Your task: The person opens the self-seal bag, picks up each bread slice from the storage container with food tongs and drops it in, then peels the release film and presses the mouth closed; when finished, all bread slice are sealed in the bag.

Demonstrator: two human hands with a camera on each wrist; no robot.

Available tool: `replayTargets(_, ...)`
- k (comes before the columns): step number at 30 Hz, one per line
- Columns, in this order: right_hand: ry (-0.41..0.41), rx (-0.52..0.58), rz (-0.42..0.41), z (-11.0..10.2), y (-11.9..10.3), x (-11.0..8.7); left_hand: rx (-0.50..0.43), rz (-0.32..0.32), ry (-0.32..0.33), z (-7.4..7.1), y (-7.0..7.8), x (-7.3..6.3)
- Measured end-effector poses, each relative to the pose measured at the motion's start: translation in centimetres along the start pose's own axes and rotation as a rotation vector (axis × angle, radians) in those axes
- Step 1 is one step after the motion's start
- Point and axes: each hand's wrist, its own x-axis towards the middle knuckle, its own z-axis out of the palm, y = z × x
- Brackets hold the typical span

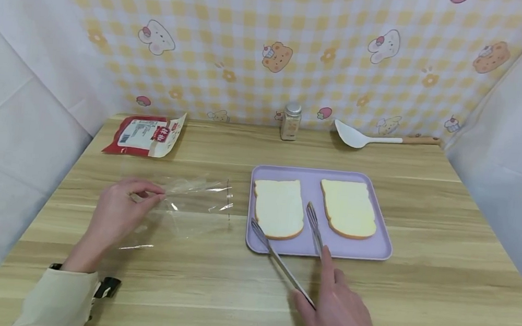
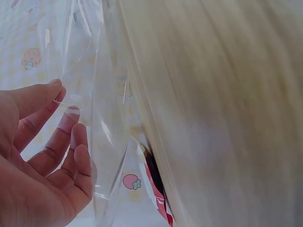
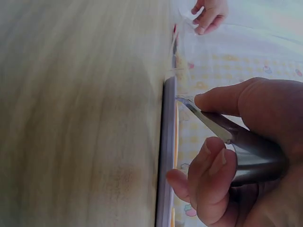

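My left hand (image 1: 119,215) pinches the edge of a clear plastic bag (image 1: 198,199) between thumb and forefinger, left of the tray. In the left wrist view the film (image 2: 106,127) hangs from the fingertips, its other fingers loosely bent behind. My right hand (image 1: 341,315) grips metal tongs (image 1: 286,269), their arms spread wide. The tips reach over a lilac tray (image 1: 311,178), one at each side of the left bread slice (image 1: 280,209). A second bread slice (image 1: 348,208) lies on the tray's right half. Curled fingers wrap the tongs' bent end (image 3: 258,158) in the right wrist view.
Along the back of the wooden table (image 1: 210,294) lie a red and white packet (image 1: 143,136) at left, a glass shaker (image 1: 290,124) standing mid-way, and a white spoon (image 1: 353,138) with a wooden handle. A checked cloth (image 1: 256,21) hangs behind.
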Motion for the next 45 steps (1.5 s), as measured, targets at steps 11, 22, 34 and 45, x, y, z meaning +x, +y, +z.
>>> replayTargets(11,0.004,-0.028,-0.04,-0.9,2.2,0.8,0.001,-0.01,-0.017,0.0,0.2,-0.1)
replayTargets(22,-0.084,-0.055,0.03,-1.0,1.1,3.2,0.021,-0.014,-0.037,0.1,0.3,-0.4)
replayTargets(34,-0.055,0.014,-0.037,-1.0,2.4,5.0,0.032,-0.011,-0.027,0.2,0.7,-0.5)
replayTargets(45,-0.069,0.045,-0.104,-1.4,4.1,5.5,0.026,0.009,-0.024,0.6,0.8,0.0)
